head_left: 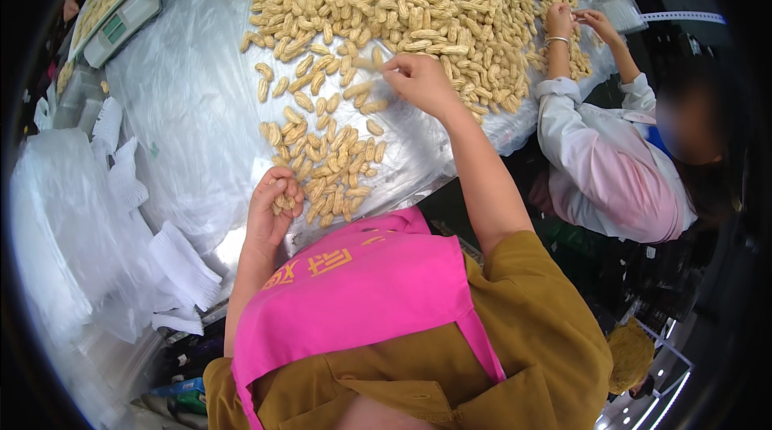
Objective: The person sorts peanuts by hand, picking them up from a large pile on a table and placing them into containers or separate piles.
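Observation:
Unshelled peanuts (416,2) lie in a large heap on the plastic-covered metal table (193,68). A smaller group of peanuts (332,159) is spread close to the table's near edge. My left hand (274,201) curls around several peanuts (282,204) at the left side of that group. My right hand (419,83) is at the near edge of the heap, thumb and forefinger close together. A blurred peanut (365,63) shows at its fingertips; whether they grip it is unclear.
A digital scale (123,23) with a tray of peanuts stands at upper left. Plastic bags (72,219) and white foam net sleeves (181,261) lie along the left. At right, a co-worker in a light shirt (609,171) has both hands at the heap's right edge.

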The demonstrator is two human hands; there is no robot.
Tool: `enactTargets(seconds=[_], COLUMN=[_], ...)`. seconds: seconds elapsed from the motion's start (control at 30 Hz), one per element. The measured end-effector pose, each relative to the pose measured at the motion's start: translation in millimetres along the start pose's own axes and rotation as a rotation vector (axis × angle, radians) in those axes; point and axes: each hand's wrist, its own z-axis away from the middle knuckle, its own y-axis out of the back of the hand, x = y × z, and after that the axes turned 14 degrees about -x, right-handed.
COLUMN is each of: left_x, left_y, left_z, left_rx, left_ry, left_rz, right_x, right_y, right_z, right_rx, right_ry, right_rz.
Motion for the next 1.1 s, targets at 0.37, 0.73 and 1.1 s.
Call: enactTargets(seconds=[0.37,0.73,1.1], left_x=[0.5,0.1,1.3], left_y=[-0.9,1.7,2.8], left_z=[2.0,1.7,1.4], left_rx=[-0.057,-0.076,-0.1], left_ry=[0.007,-0.014,-0.001], left_rz=[-0.049,-0.008,-0.008], right_x=[12.2,2.3,-21.2], right_y=[-22.8,-35.1,-73.0], right_z=[-14.5,-5.6,-17.4], right_rx=[0.267,-0.015,0.198], right_ry=[0.242,0.227,0.538], right_rz=[-0.114,-0.416,0.237])
